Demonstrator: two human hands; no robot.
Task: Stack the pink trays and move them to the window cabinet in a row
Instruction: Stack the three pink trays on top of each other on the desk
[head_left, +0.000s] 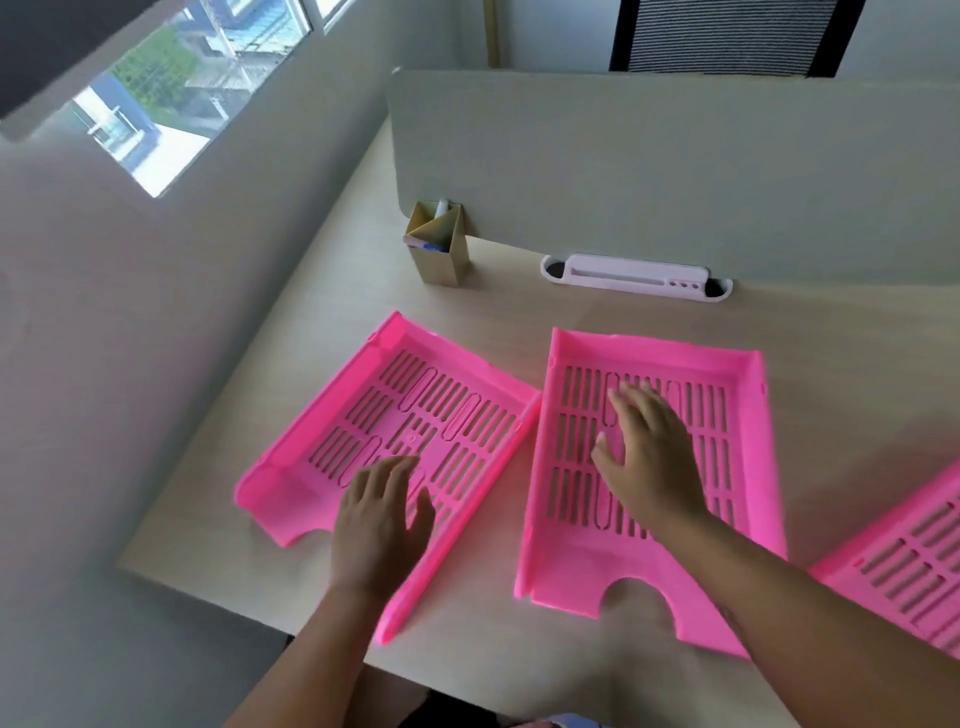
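My left hand (382, 525) lies flat, fingers spread, gripping nothing, on the left tray (363, 415); my right hand (647, 457) rests open on the middle tray (727, 467). A third tray (904, 566) sits far right on the desk (519, 312)

Bare desk (519, 306) between trays (405, 415) and divider (675, 171); pen box (439, 244) left.

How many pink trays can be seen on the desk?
3. Left tray under the left hand; middle tray under the right hand; third tray cut by the right edge. More may lie outside the view.
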